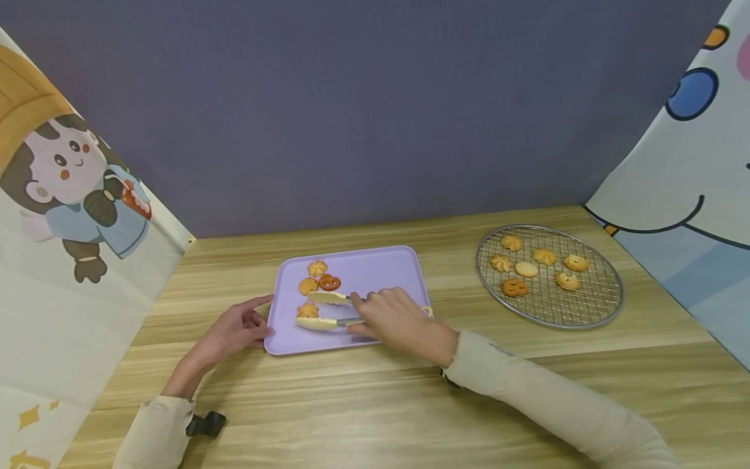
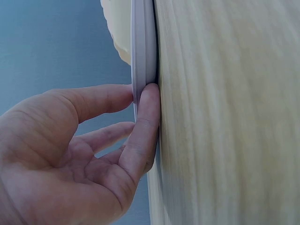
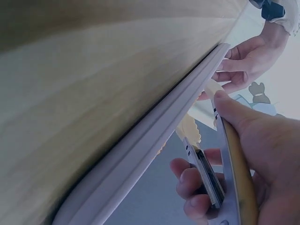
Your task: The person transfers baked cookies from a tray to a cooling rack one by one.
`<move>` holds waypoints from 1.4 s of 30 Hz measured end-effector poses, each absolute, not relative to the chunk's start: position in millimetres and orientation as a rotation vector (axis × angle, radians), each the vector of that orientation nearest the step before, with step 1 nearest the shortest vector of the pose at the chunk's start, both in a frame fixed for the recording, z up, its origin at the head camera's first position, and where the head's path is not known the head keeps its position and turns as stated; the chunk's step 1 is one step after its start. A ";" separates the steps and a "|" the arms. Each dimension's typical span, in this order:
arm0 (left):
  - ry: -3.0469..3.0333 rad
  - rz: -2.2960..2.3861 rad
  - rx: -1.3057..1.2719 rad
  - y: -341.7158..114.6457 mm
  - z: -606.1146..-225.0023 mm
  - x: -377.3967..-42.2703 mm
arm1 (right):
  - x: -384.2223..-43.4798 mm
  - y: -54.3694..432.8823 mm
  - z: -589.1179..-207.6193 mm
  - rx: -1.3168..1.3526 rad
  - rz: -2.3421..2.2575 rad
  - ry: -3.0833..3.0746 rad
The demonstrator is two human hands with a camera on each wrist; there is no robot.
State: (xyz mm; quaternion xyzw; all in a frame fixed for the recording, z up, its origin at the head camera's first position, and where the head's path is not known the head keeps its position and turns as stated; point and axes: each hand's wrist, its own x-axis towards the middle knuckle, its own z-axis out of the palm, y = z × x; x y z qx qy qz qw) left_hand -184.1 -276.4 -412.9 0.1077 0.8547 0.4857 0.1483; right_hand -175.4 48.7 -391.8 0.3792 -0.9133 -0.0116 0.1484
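We look down on a wood-grain table (image 1: 351, 410), where a lilac tray (image 1: 381, 270) lies left of the frame's middle. At the tray's left edge, we see a left hand (image 1: 234, 331) with thumb and forefinger spread, touching the rim; the left wrist view shows two fingertips against it, close above the wood. A right hand (image 1: 398, 318), over the lower right part of the tray, grips a pair of tongs (image 1: 319, 324) by their metal arms, the cream heads pointing left. The two heads are parted, and a flower-shaped cookie (image 1: 307, 311) lies between their tips at the tray's left (we cannot tell whether they touch it). Just above it on the tray, we find three more cookies in a small cluster: a round one (image 1: 308, 286), a pretzel-shaped one (image 1: 329, 282) and another flower-shaped one (image 1: 318, 268) at the top. Toward the right of the frame, well apart from the tray, sits a round wire rack (image 1: 562, 314) bearing seven cookies, among them a pretzel-shaped one at its lower left and a smooth, pale round one near the middle. Both forearms wear cream sleeves (image 1: 527, 381). A dark purple-grey wall (image 1: 375, 117) fills the top, with cartoon panels (image 1: 94, 195) on either side.
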 end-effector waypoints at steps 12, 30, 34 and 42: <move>2.464 1.384 0.317 -274.5 -410.7 -180.6 | -177.3 52.2 -390.5 1.114 -0.067 -2.578; 2.468 1.380 0.301 -275.6 -411.6 -182.3 | -155.5 113.9 -384.7 1.067 -0.020 -2.462; 2.463 1.392 0.304 -275.8 -411.3 -182.0 | -148.9 128.0 -383.3 1.047 -0.036 -2.422; 2.457 1.404 0.330 -275.4 -410.3 -181.2 | -137.5 156.4 -377.0 1.007 -0.048 -2.384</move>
